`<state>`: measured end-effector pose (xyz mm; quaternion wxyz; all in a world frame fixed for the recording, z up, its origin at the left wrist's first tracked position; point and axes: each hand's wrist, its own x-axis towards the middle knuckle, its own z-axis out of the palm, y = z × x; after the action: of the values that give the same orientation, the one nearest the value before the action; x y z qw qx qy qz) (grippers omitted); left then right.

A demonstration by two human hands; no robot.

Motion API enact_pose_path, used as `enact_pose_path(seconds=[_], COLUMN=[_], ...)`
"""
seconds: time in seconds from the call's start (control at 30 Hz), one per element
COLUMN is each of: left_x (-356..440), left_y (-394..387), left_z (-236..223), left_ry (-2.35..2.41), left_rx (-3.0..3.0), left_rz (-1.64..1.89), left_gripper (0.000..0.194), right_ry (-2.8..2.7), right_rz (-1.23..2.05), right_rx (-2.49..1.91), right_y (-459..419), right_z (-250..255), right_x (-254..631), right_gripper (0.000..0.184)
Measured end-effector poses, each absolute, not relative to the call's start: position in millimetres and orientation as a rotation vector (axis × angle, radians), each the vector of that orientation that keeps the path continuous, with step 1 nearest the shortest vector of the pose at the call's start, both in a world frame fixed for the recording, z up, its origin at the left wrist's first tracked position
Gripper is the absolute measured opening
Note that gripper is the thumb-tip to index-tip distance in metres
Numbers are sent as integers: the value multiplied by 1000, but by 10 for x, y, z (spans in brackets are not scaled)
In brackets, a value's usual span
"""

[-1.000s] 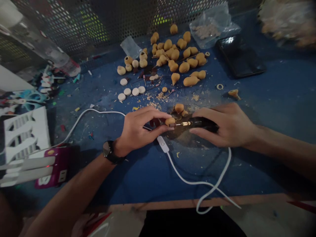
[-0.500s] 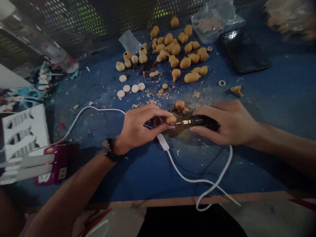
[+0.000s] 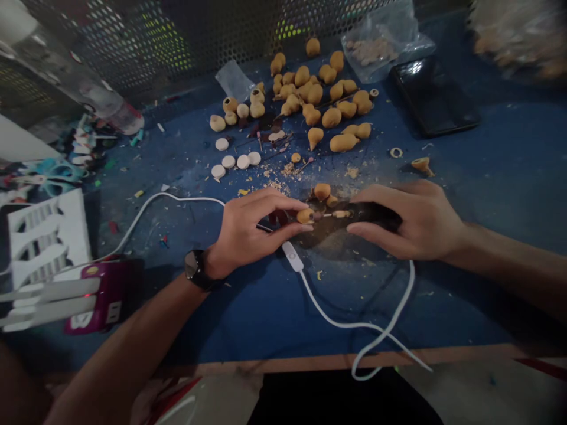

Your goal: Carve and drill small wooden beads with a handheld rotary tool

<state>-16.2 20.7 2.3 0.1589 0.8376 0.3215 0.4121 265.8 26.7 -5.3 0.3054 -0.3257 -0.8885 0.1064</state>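
Note:
Between the thumb and fingertips of my left hand (image 3: 254, 227) is a small tan gourd (image 3: 305, 216), its dark opening facing right. My right hand (image 3: 410, 221) is wrapped around a black rotary tool (image 3: 376, 215) with a brass-coloured collet (image 3: 341, 213). The tool's brownish bit points left, its tip at the gourd's opening; whether it reaches inside I cannot tell. Just beyond the bit lie gourd pieces (image 3: 322, 191) on the blue table. A white cord with an inline switch (image 3: 293, 257) runs beneath my left hand.
Several whole gourds (image 3: 310, 94) cover the back of the table, near cut gourds (image 3: 230, 105) and white discs (image 3: 243, 161). A black phone-like slab (image 3: 436, 97) lies at the back right. Scissors (image 3: 53, 171) and a purple power strip (image 3: 95, 298) are on the left.
The gourd has turned so its opening faces the bit. My right hand and the rotary tool have shifted slightly to the right, and the bit has moved from the gourd's side to its opening.

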Motion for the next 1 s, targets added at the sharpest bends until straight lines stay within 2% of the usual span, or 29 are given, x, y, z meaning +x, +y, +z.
enact_pose_path(seconds=[0.13,0.33,0.63,1.0], left_x=[-157,-169,-151,-140], left_y=[215,217,205,188], left_z=[24,19,30,-25], left_ry=[902,875,932,953], left_rx=[2389,2372,2373,2341], left_rz=[1220,1230,1225,1235], left_gripper=[21,22,13,23], right_ry=[-2239,-2176,-2223,-2249], right_rz=[308,335,317,349], right_rx=[-967,-1069,-1050,-975], right_y=[259,266,264,279], right_z=[18,25,-4,4], right_x=[2650,2657,2668,2645], right_gripper=[21,28,25,23])
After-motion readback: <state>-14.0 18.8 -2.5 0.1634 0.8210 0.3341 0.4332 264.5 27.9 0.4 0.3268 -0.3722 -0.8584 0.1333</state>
